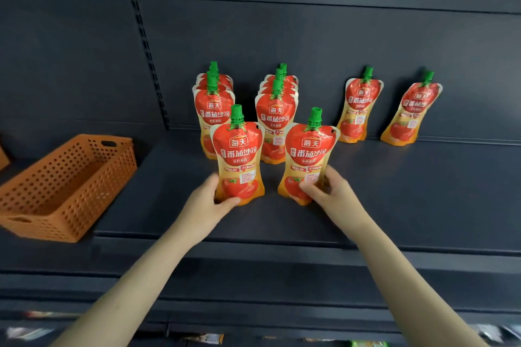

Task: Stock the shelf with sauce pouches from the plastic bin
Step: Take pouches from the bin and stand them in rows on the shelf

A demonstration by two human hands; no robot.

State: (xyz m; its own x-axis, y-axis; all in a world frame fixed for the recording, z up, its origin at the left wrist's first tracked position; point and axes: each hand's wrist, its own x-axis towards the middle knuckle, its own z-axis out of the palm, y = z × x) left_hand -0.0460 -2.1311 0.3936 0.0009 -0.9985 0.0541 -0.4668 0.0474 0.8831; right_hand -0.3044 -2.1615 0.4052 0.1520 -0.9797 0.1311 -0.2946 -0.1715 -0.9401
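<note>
Two sauce pouches stand upright near the middle of the frame on the dark shelf [408, 191], each held low down. The left hand [210, 197] has its grip curled round the foot of the front-left pouch [238, 155], with the thumb across the front near the bottom edge and the fingers hidden behind. The right hand [328, 189] pinches the lower part of the front-right pouch [308, 158], thumb on the printed face and fingers round its right edge. A narrow strip of bare shelf shows between the two pouches, which do not touch.

Just behind them two rows run towards the back panel [310, 36]. The left row [214, 101] is directly behind the front-left pouch. The middle row [277, 115] is behind the gap between the held pair.

Right of centre, a leaning pouch [359, 110] and a far-right pouch [410, 115] rest against the back panel, well apart from each other. Open shelf surface lies before them, right out to the front edge [282, 244].

At the left of the frame the orange plastic bin [93, 186] sits on the neighbouring shelf section, well apart from the pouches. Its near corner is at or close to the front lip — which of the two cannot be told. A slotted upright [143, 45] climbs the back panel in the upper left.
</note>
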